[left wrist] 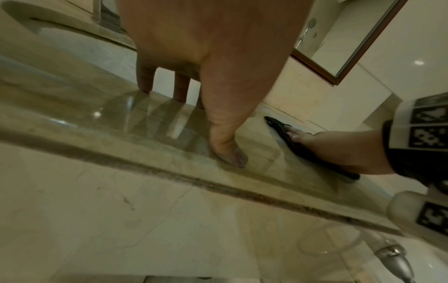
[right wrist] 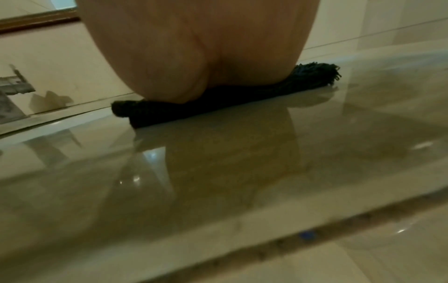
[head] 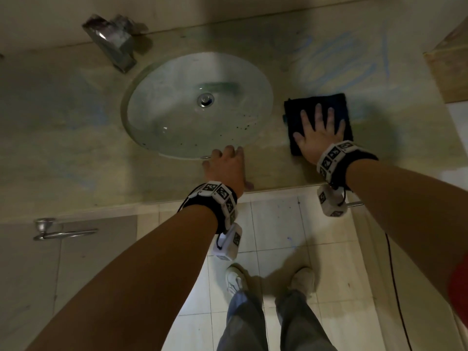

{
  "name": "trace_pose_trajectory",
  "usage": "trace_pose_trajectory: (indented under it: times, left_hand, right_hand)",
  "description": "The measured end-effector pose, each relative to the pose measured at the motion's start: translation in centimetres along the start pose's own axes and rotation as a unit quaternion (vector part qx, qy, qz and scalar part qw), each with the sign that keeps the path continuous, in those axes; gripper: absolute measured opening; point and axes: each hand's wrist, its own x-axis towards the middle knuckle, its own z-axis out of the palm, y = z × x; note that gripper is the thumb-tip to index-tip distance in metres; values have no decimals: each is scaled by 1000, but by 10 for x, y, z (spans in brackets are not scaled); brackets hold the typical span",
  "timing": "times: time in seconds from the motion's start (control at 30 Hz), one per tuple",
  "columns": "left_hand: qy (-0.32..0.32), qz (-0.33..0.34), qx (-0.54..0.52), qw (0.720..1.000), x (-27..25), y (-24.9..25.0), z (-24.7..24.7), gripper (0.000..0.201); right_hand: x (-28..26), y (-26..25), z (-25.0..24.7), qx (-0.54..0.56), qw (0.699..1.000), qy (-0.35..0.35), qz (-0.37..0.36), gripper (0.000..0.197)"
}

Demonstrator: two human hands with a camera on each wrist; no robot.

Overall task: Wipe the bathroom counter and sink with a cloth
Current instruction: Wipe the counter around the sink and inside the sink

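Note:
A dark folded cloth (head: 319, 102) lies flat on the beige stone counter (head: 76, 138), right of the round white sink (head: 192, 107). My right hand (head: 317, 134) presses on the cloth with its fingers spread and straight; the right wrist view shows the palm (right wrist: 194, 57) on the cloth (right wrist: 303, 80). My left hand (head: 225, 165) rests on the counter at the sink's near rim, fingertips down and thumb (left wrist: 227, 151) by the front edge. It holds nothing. In the left wrist view the cloth (left wrist: 278, 126) sits under my right hand (left wrist: 339, 151).
A chrome tap (head: 111, 44) stands behind the sink at the left. Blue smears (head: 342, 59) mark the counter behind the cloth. A wooden ledge (head: 450, 67) sits at the right end. A towel ring (head: 50, 230) hangs below the counter, over the tiled floor (head: 291, 236).

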Motion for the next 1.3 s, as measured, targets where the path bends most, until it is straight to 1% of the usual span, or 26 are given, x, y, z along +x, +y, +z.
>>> trace_pose_trajectory:
  times: [0.13,0.23,0.43,0.57,0.7,0.77,0.9,1.17,1.3]
  left_hand:
    - [2,6,-3,1000,-2,-2,-1,101]
    - [0,11,1,1000,-4,-3,-3,100]
    - [-7,28,8,1000,-6,-7,-6,90]
    - [-39,59,10,997,-7,-18,-14,94]
    - [-34,63,11,997,-8,-22,-19,82]
    - [-33,62,17,997,-7,-21,-18,87]
    - [-27,58,29,998,-5,-22,-15,101]
    - [-31,54,52,997,0,-22,-16,108]
    - [-26,53,51,997,-1,-22,-15,110]
  right_hand:
    - [-25,-23,17,-14,998,28,-48,64]
    - [-51,-45,33,-24,996,19,-79,66]
    - [-98,-77,55,-48,994,3,-101,67]
    - [-112,-80,60,-45,993,-9,-112,68]
    - [-113,-81,60,-30,994,-7,-107,66]
    - [-112,-83,62,-28,995,-1,-99,66]
    - [-103,-87,57,-1,996,-11,-90,65]
    - [-56,-95,36,-6,996,-17,-85,65]
    - [-38,-100,31,-5,997,1,-79,66]
